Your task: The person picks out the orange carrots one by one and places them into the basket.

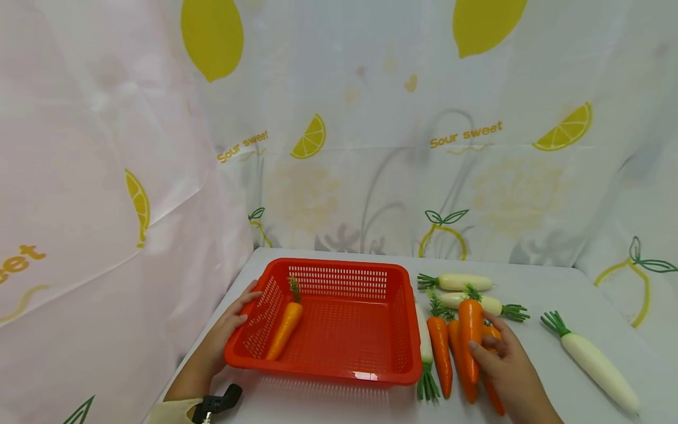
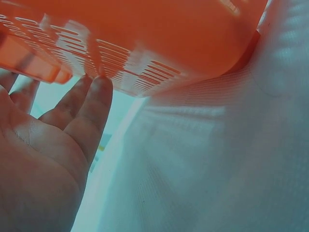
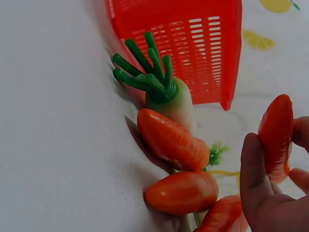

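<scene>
My right hand (image 1: 505, 365) pinches an orange carrot (image 1: 469, 335) between thumb and fingers, above other carrots on the table. In the right wrist view the held carrot (image 3: 277, 137) stands nearly upright, clear of the carrots beneath. My left hand (image 1: 225, 330) is at the left side of a red plastic basket (image 1: 344, 335). Its fingers look straight in the left wrist view, their tips touching the slotted wall (image 2: 116, 60). One carrot (image 1: 286, 330) with a green top lies inside the basket, along its left side.
Right of the basket lie several carrots (image 1: 439, 347) and a white radish (image 1: 425, 338) close against its wall. Two more radishes (image 1: 466, 282) lie behind, and another radish (image 1: 598, 368) lies at far right. A lemon-printed curtain (image 1: 344, 194) hangs behind the white table (image 1: 535, 288).
</scene>
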`<state>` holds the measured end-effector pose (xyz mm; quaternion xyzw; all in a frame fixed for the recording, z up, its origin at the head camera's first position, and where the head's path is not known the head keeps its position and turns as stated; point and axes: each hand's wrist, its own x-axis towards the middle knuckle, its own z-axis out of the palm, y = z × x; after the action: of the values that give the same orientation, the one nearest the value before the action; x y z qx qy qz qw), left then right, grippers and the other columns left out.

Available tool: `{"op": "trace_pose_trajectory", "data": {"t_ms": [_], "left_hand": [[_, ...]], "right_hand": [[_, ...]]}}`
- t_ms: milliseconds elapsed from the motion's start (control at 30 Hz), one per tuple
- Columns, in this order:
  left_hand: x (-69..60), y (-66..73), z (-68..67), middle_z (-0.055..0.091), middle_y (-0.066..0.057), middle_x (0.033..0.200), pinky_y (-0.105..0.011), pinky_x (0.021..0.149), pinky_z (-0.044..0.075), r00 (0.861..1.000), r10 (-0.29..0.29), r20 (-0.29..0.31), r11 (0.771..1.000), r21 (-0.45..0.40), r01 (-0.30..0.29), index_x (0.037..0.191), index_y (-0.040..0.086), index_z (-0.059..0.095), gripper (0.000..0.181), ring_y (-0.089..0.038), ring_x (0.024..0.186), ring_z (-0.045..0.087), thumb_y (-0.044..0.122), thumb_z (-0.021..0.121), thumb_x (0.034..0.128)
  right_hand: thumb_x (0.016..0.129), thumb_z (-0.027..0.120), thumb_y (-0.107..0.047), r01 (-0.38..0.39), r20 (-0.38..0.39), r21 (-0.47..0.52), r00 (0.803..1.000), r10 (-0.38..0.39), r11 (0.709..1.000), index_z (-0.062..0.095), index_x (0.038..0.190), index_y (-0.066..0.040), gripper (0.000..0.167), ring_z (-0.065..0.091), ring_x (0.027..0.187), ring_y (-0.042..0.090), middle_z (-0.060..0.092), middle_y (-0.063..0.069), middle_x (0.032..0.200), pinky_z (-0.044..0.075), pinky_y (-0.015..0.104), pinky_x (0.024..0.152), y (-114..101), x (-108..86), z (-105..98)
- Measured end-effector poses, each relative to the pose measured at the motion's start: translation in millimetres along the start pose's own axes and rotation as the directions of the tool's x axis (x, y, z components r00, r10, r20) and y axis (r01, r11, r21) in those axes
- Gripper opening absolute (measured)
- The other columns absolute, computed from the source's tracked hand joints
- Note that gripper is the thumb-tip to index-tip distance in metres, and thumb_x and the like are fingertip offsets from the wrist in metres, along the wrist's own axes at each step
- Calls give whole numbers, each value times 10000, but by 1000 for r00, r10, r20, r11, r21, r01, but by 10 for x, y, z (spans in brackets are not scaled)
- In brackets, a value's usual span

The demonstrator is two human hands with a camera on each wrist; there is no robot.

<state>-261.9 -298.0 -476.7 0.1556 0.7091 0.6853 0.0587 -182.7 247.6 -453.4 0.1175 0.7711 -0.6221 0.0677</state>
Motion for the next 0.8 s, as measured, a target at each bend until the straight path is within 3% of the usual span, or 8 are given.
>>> {"op": "trace_pose_trajectory", "data": {"t_ms": [267, 533, 667, 800], "left_hand": [[-8, -10, -16, -36, 12, 1781, -234, 1054, 501, 1000, 9, 10, 1000, -7, -9, 1590, 34, 353, 559, -392, 1600, -101, 46, 337, 1031], [-31, 1, -7, -33, 8, 1781, -242, 1052, 507, 1000, 20, 10, 1000, -11, -20, 1587, 27, 349, 556, -401, 1597, -96, 56, 352, 1032], [-20, 18, 4, -23, 24, 1781, -253, 1040, 520, 1000, 15, 6, 1000, -16, -15, 1593, 36, 350, 560, -393, 1600, -74, 62, 360, 1033], [-14, 31, 11, -26, 15, 1782, -248, 1037, 519, 1000, 14, 8, 1000, -5, -14, 1597, 39, 344, 568, -409, 1603, -67, 54, 355, 1029]], "right_hand": [[1027, 666, -349, 15, 16, 3, 1000, -15, 1000, 126, 1683, -274, 854, 615, 1149, 232, 466, 256, 1488, 573, 321, 850, -63, -46, 115], [1020, 682, -292, 71, 55, 46, 996, -73, 996, 102, 1679, -317, 878, 610, 1060, 228, 457, 254, 1457, 578, 354, 818, -125, -75, 209], [1015, 688, -242, 98, 69, 65, 992, -102, 993, 83, 1678, -356, 905, 643, 1085, 230, 444, 255, 1476, 590, 360, 856, -153, -100, 257], [1008, 699, -251, 110, 77, 24, 991, -111, 994, 167, 1657, -308, 841, 642, 1153, 251, 479, 234, 1464, 601, 364, 883, -163, -117, 312]]}}
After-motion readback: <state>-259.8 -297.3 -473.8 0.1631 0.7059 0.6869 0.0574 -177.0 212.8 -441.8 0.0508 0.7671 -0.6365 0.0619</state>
